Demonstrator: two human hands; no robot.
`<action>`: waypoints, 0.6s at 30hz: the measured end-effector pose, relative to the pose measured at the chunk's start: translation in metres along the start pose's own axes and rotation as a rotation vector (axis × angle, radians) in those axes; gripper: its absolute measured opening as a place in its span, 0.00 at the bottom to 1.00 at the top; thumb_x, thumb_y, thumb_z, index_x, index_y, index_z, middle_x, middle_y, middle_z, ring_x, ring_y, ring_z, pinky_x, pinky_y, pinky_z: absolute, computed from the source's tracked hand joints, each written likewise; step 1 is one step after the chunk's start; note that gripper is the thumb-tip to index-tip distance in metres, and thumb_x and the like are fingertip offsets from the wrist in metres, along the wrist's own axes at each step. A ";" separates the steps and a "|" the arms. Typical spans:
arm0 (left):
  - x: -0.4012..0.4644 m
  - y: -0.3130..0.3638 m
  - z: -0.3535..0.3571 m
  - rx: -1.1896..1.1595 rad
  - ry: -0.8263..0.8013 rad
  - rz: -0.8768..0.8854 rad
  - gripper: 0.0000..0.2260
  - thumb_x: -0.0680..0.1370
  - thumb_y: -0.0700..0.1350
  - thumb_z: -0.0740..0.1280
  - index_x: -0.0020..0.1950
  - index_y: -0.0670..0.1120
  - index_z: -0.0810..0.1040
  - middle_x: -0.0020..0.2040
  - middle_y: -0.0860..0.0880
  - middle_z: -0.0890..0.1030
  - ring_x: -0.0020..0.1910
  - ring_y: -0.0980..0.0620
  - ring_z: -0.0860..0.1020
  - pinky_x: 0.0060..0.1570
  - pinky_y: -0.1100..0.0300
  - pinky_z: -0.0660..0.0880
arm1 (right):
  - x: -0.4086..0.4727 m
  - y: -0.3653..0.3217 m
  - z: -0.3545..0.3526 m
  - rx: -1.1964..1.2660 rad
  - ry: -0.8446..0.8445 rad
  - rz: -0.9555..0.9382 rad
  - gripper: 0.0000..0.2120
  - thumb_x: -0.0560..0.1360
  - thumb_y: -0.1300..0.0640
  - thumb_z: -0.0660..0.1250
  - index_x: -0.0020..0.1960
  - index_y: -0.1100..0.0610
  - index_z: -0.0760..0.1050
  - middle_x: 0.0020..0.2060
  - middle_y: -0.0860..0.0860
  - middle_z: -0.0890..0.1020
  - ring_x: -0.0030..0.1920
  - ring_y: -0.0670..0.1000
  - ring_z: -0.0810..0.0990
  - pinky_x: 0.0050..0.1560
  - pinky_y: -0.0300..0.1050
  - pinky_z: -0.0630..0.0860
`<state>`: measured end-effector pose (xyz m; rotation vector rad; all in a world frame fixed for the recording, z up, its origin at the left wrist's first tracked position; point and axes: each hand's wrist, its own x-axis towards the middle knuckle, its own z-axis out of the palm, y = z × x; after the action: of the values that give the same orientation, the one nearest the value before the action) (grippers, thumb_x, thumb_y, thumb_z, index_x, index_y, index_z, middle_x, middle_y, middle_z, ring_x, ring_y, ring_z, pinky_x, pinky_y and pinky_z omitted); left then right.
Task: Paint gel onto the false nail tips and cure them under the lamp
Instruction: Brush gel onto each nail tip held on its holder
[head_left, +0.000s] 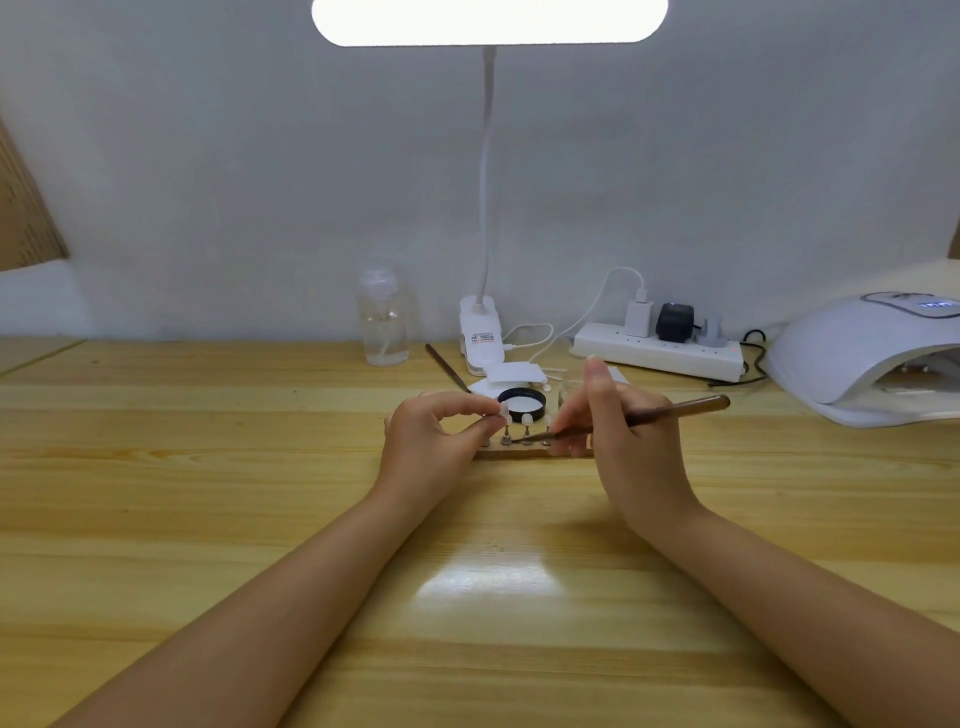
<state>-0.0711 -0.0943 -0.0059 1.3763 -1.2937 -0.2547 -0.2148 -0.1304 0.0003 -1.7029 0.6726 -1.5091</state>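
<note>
Head view of a wooden table (208, 467) during gel painting. The left hand (431, 441) pinches a pale nail tip (503, 411) between thumb and forefinger, at the left end of a small wooden stand (511, 452) that sits at the table's middle and carries a row of nail tips upright on short pegs. The right hand (618, 441) grips a brown brush (649, 413) with curled fingers, the forefinger raised; the brush's long axis runs nearly level, handle end up and to the right, bristle end pointing left at the foot of the pinched tip's peg. Just behind the stand lies a black-rimmed jar lid (522, 404) on white pads. Farther back stand a clear pump bottle (382, 317), a clip desk lamp (485, 208) whose base bears a red-printed label too small to read, and a white power strip (660, 353). The white curing lamp (878, 358) sits at far right, its lit display illegible.
</note>
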 end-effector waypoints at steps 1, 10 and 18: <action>0.000 0.000 0.000 -0.004 -0.002 -0.002 0.11 0.68 0.39 0.74 0.36 0.56 0.80 0.38 0.57 0.82 0.45 0.54 0.80 0.57 0.46 0.72 | 0.000 0.000 0.000 0.003 0.012 -0.012 0.23 0.72 0.43 0.55 0.29 0.55 0.77 0.23 0.51 0.79 0.25 0.44 0.77 0.29 0.32 0.72; 0.000 0.001 -0.001 -0.001 -0.018 -0.009 0.07 0.68 0.41 0.74 0.38 0.54 0.81 0.38 0.57 0.82 0.45 0.55 0.79 0.56 0.49 0.73 | 0.000 -0.002 0.000 -0.021 0.004 -0.048 0.20 0.73 0.45 0.55 0.33 0.56 0.78 0.26 0.48 0.80 0.26 0.41 0.76 0.30 0.32 0.72; 0.001 -0.003 -0.001 -0.011 -0.019 -0.017 0.07 0.69 0.40 0.73 0.38 0.52 0.81 0.40 0.51 0.82 0.43 0.57 0.79 0.51 0.60 0.73 | 0.000 0.001 0.003 -0.042 -0.010 -0.054 0.22 0.73 0.44 0.55 0.31 0.56 0.78 0.24 0.48 0.79 0.27 0.40 0.77 0.32 0.30 0.71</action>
<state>-0.0687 -0.0954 -0.0076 1.3794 -1.2950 -0.2868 -0.2115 -0.1304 0.0000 -1.7720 0.6617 -1.5324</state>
